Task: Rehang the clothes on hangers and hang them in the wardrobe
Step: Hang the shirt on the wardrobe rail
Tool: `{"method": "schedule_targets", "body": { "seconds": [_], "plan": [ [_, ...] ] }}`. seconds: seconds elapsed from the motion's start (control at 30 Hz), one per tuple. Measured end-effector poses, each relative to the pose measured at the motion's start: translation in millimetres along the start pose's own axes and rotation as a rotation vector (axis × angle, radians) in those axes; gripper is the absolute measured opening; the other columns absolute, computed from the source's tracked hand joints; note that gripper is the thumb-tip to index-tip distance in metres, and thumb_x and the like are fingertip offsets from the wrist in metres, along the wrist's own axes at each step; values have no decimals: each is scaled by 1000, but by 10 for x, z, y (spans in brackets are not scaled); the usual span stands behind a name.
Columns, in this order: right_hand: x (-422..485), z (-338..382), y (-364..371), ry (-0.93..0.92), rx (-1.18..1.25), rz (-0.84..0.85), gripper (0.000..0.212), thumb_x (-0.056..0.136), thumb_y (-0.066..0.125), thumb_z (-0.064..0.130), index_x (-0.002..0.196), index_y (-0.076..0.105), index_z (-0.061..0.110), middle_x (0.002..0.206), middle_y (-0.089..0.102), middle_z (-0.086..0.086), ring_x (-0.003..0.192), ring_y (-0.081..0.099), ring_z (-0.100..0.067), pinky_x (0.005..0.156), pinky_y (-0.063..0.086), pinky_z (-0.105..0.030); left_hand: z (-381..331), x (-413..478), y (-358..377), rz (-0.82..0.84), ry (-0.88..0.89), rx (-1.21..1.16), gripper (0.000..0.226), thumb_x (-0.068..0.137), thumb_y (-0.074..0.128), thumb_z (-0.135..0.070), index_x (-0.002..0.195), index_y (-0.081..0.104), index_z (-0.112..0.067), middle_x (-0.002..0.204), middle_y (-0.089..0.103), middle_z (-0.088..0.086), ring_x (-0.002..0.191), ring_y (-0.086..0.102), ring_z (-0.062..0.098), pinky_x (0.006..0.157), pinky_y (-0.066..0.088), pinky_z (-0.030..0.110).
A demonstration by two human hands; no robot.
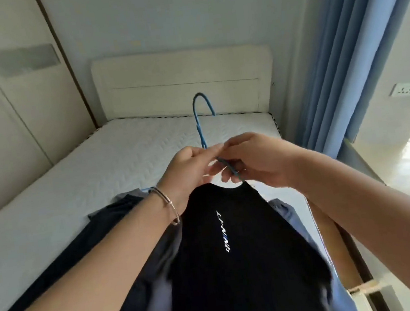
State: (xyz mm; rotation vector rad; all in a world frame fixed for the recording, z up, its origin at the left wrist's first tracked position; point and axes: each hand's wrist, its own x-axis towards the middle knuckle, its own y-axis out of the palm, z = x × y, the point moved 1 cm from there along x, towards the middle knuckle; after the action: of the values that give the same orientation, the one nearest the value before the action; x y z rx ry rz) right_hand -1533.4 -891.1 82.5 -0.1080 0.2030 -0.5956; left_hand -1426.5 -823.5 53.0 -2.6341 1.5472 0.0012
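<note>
A black T-shirt (238, 253) with white lettering hangs in front of me from a blue hanger (198, 120), whose hook points up above my hands. My left hand (188, 172), with a bracelet on its wrist, pinches the hanger's neck just above the collar. My right hand (255, 162) grips the hanger's right shoulder wire at the collar. The rest of the hanger is hidden inside the shirt.
Dark and grey-blue clothes (119, 216) lie on the white mattress (98, 172) below the shirt. The wardrobe doors (13, 100) stand at the left, a headboard (182, 81) at the back, blue curtains (341, 63) and a window sill at the right.
</note>
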Motion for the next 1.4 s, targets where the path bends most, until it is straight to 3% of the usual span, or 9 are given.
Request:
{"method": "schedule_targets", "body": {
  "seconds": [0.1,0.23,0.43,0.6,0.77,0.93,1.07,1.27,1.4],
  "plan": [
    [-184,376,343,-111,-81,137,21,92,38,-3,94,59,1,82,65,-11,64,61,-17,50,46,-16,-334,-346,-325,-91,57,-84,17,83,65,-22,79,52,-11,70,64,3,55,62,11,60,53,21],
    [-331,795,753,-308,-187,224,21,91,49,6,80,64,14,76,70,-1,69,63,-13,59,43,-19,-772,-896,-1009,-167,96,-89,15,84,60,-7,71,55,-12,55,69,-5,52,65,4,60,55,15],
    [-102,1374,1632,-651,-289,43,17,85,56,4,83,63,19,85,65,-5,73,55,-12,62,41,-16,-1286,-1908,-2192,-385,130,148,25,86,51,6,69,48,-12,62,72,-2,50,66,6,57,56,19],
    [157,1689,2863,-829,-509,135,32,85,61,24,117,61,18,116,64,0,108,58,-16,93,44,-27,-1426,-2726,-3117,-568,167,374,21,89,52,-2,73,46,-14,90,67,-1,42,58,2,50,53,15],
    [147,2095,4012,-1208,-484,-102,31,87,61,26,116,61,17,110,59,0,108,55,-20,87,38,-18,-1390,-3510,-4214,-779,206,505,22,90,53,-7,72,46,-17,93,68,-7,38,47,1,44,40,14],
    [22,2594,5301,-1160,-484,311,25,86,59,39,106,63,24,89,66,4,79,59,-8,73,43,-12,-1419,-4185,-5162,-885,288,558,20,90,53,-6,74,48,-17,86,70,-9,42,39,2,43,34,13],
    [-30,2738,6310,-1283,-465,390,17,90,57,31,74,59,26,62,63,5,49,50,-7,56,42,-14,-1419,-4489,-5801,-926,239,765,11,89,56,-12,78,54,-17,91,71,-8,43,45,0,48,42,11],
    [596,2732,7151,-969,-469,708,25,84,61,40,83,70,17,81,68,-1,76,58,-12,82,50,-30,-1207,-4832,-6829,-1093,140,965,4,88,56,-20,90,60,-19,89,66,-16,56,56,-11,60,42,12],
    [1081,2685,7923,-887,-410,848,14,86,63,26,85,73,17,81,75,6,76,66,-4,77,53,-17,-1043,-4961,-7577,-1234,78,967,13,88,57,-21,97,63,-13,91,67,-12,66,57,0,58,42,10]
  ]
}}
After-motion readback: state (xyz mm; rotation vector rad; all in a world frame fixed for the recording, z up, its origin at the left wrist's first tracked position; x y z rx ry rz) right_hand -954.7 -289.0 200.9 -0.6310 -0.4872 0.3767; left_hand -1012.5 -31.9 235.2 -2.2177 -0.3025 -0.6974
